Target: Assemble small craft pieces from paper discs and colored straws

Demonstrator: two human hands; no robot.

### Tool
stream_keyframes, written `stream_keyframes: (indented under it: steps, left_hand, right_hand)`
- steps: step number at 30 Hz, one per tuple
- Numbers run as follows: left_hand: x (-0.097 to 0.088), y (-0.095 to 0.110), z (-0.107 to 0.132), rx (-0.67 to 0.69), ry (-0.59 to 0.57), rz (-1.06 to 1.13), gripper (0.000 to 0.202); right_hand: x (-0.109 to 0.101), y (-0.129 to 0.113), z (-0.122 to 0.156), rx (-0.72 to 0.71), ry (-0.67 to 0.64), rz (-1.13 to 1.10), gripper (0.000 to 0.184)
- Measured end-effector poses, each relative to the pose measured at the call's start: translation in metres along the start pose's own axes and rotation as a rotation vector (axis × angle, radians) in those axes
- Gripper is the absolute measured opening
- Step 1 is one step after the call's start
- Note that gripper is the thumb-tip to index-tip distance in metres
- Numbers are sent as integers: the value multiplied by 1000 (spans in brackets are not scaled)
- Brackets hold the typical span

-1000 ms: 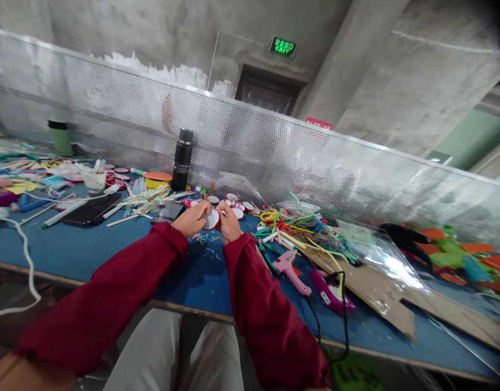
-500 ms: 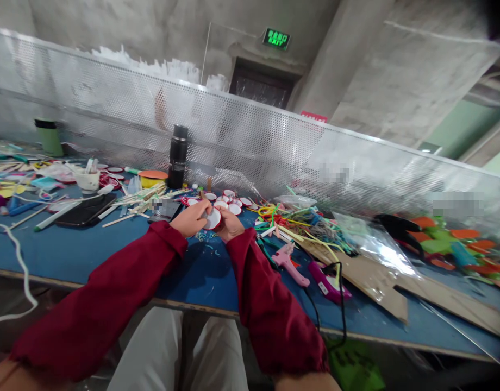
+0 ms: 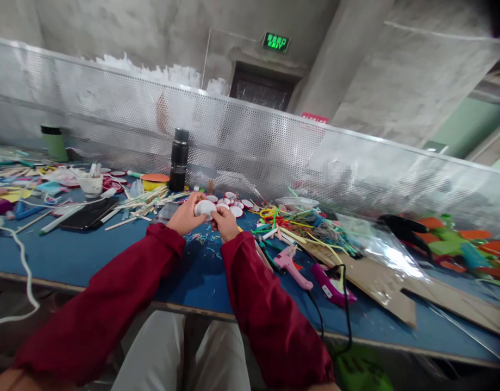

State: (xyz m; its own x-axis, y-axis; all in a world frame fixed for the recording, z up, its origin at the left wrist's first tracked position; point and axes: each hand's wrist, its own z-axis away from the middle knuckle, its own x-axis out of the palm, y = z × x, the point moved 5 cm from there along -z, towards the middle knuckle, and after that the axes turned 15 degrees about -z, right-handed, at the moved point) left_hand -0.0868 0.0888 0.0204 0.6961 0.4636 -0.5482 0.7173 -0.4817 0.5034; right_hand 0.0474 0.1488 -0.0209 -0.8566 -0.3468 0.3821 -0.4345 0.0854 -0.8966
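Above the blue table, a small round white disc (image 3: 204, 208) is held up between both hands. My left hand (image 3: 185, 216) wraps its left side, fingers over the top and thumb below. On the right, my right hand (image 3: 226, 223) pinches the disc's edge with thumb and fingertips. Several similar white discs with red rims (image 3: 236, 210) lie just behind the hands. Small thread scraps (image 3: 201, 238) are scattered on the table under them.
A black bottle (image 3: 179, 160) stands behind. To the left lie wooden sticks (image 3: 146, 201), a phone (image 3: 89, 213) and a white cup (image 3: 91, 186). On the right are a pink glue gun (image 3: 293, 267), a purple tool (image 3: 332, 284), tangled colourful cords (image 3: 311, 222) and cardboard (image 3: 376, 285).
The disc has moved slightly left and up, and its face is turned differently. My left hand now wraps its side; the right hand has shifted to a pinch on its right edge.
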Motion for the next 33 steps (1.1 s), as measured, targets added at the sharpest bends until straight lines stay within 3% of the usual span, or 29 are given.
stream_keyframes:
  steps: [2, 6, 10, 18, 25, 29, 33]
  left_hand:
    - [9, -6, -1, -100, 14, 248, 48]
    - [32, -19, 2, -323, -112, 532, 37]
    - [36, -22, 5, -387, -98, 670, 36]
    - [17, -16, -1, -115, 115, 313, 23]
    - [4, -1, 2, 8, 208, 29, 14]
    - [-5, 4, 5, 10, 265, -166, 19]
    - [-2, -1, 2, 22, 168, -350, 19]
  right_hand:
    - [-1, -2, 0, -19, 41, -35, 19]
    - [-3, -6, -1, 3, 93, -151, 19]
    - [3, -8, 4, 65, 60, -260, 23]
    - [16, -6, 14, 151, -7, -333, 23]
    - [3, -8, 5, 45, 116, -237, 18]
    - [-11, -16, 3, -203, 269, 57, 18]
    - [-7, -25, 8, -461, 261, 423, 13]
